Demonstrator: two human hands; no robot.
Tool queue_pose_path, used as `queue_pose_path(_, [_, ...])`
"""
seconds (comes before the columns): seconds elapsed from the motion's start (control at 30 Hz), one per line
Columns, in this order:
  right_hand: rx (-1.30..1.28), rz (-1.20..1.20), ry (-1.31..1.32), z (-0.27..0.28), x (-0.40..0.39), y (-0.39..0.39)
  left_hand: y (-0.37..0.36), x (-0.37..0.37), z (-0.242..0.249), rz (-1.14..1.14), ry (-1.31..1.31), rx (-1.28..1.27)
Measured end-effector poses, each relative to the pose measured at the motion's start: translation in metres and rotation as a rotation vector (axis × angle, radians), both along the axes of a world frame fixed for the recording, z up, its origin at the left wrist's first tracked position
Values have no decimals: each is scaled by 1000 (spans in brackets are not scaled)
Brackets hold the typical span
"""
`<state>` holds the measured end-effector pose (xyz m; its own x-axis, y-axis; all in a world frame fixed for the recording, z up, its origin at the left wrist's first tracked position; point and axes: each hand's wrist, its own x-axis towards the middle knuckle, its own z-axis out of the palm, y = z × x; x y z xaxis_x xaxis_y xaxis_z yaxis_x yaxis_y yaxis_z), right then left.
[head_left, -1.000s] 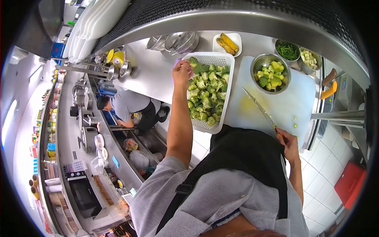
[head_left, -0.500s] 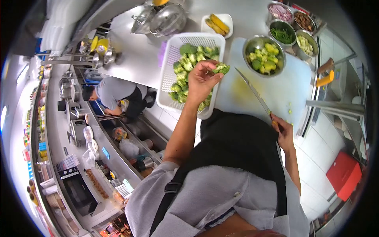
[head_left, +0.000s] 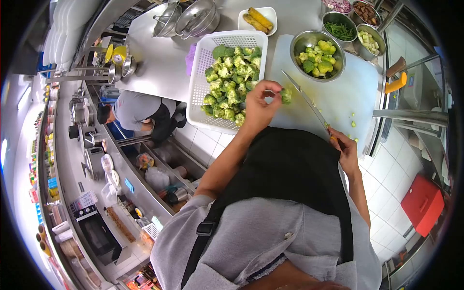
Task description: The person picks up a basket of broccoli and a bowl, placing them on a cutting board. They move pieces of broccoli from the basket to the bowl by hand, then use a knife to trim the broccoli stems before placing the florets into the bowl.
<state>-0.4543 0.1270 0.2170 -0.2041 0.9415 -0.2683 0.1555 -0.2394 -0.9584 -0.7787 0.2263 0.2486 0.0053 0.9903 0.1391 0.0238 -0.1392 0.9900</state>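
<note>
One floret (head_left: pixel 286 96) held just beside the knife (head_left: pixel 304 97)

Over the board (head_left: pixel 362 87), the left hand (head_left: pixel 262 104) pinches it in nearly closed fingertips, probably keeping them off the edge; its axis is unclear. The right hand (head_left: pixel 346 149) wraps the handle (head_left: pixel 333 138), blade pointing lengthwise between ten and eleven o'clock. The basket (head_left: pixel 199 79) sits at the left hand's ten o'clock, the bowl (head_left: pixel 340 58) at the floret's one, likely for easy reach.

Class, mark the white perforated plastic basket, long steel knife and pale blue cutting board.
White perforated plastic basket (head_left: pixel 237 38), head view: far wall.
Long steel knife (head_left: pixel 306 99), head view: blade's middle.
Pale blue cutting board (head_left: pixel 356 89), head view: bare surface.
</note>
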Motion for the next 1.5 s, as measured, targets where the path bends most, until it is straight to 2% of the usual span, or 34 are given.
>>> queue_pose_path(0.07, [1,2,-20,0,2,-2,2,-3,-4,18,-238,-18])
queue_pose_path(0.17, [28,-29,23,5,1,-4,2,-13,9,-11,-747,-327])
queue_pose_path(0.3, [75,-10,21,17,-1,-2,1,-17,1,-155,-816,-293])
queue_pose_path(0.5, [116,51,-8,29,3,-4,1,-7,21,9,-749,-416])
queue_pose_path(0.6, [138,48,3,21,1,-1,-1,-6,24,19,-659,-362])
queue_pose_path(0.7, [97,7,51,12,-2,-3,17,-21,33,206,-595,-312])
queue_pose_path(0.8, [43,-2,39,-2,-2,-1,58,-60,36,409,-480,-245])
queue_pose_path(0.87, [-10,4,24,-9,-1,0,95,-94,17,458,-339,-51])
queue_pose_path(0.97, [33,11,-26,-5,-3,4,137,-145,-21,606,154,-50])
queue_pose_path(1.07, [16,0,-52,-5,-2,4,132,-156,-8,341,1015,-85])
queue_pose_path(1.17, [59,-13,2,-13,-2,2,128,-156,-20,272,1138,-35])
queue_pose_path(1.3, [49,-32,-7,-9,-2,2,111,-155,-18,376,660,-57])
queue_pose_path(1.4, [70,-57,-1,-2,-8,2,89,-141,-5,311,-149,-123])
queue_pose_path(1.5, [1,-8,-3,-9,-3,5,67,-122,7,205,-297,-175])
